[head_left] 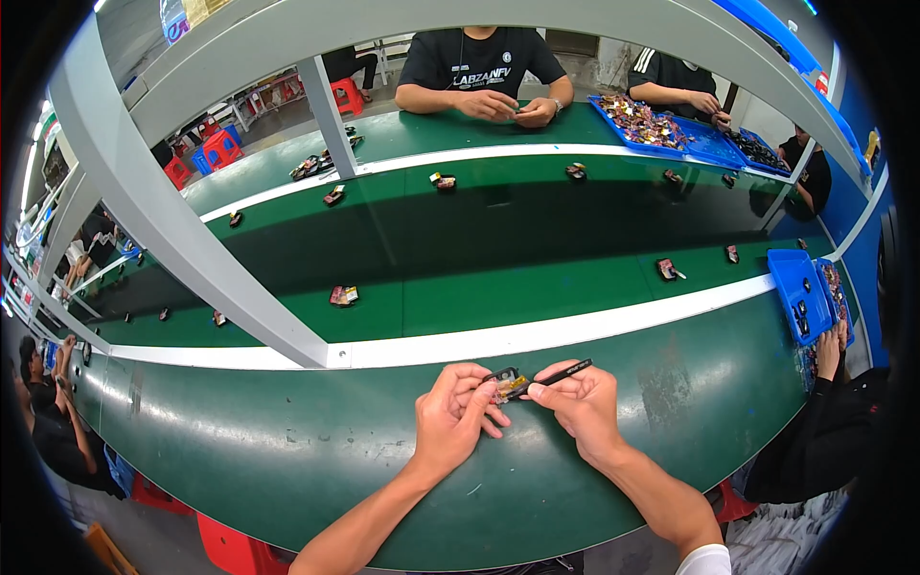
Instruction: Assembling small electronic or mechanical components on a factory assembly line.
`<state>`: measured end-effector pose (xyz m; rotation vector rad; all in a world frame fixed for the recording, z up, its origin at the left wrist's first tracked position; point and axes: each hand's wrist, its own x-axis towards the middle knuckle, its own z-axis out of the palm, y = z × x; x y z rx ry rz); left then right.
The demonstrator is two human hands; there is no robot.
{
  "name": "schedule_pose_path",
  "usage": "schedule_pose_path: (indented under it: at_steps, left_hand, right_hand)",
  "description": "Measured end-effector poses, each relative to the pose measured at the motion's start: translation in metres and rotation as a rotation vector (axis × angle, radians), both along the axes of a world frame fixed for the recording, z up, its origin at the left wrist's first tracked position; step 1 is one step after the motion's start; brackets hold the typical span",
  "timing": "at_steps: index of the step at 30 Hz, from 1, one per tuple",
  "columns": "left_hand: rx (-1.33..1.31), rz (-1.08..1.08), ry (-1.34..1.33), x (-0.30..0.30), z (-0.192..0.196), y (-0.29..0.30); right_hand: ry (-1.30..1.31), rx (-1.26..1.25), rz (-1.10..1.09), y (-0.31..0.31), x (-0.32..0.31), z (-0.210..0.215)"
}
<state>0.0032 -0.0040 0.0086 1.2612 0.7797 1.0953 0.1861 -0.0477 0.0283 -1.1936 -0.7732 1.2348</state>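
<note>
Lower centre of frame, green bench (287, 450): left hand (452, 419), grip pinched on a small black part with yellow-gold inside (506, 385), possibly an electronic component. Right hand (583, 404), grip closed on a thin black pen-like tool (565, 373), tip at the part. Similar parts on the conveyor belt (498, 278) above.

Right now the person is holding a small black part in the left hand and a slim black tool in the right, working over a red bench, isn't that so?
Not quite: the bench is green, not red, as the head view shows. The rest holds: the left hand holds the small black part and the right hand holds the slim black tool.
</note>
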Motion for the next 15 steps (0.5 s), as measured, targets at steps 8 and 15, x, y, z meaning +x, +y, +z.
schedule_pose_path:
  at_steps: [8,15]
  left_hand:
    - [0.059,0.013,0.003,-0.0001,0.0005,-0.0032]
    - [0.036,0.026,0.03,0.0003,0.0016,-0.0029]
  right_hand:
    - [0.021,-0.05,0.061,0.0015,0.005,0.007]
    - [0.008,0.027,0.067,0.0017,0.0032,0.0011]
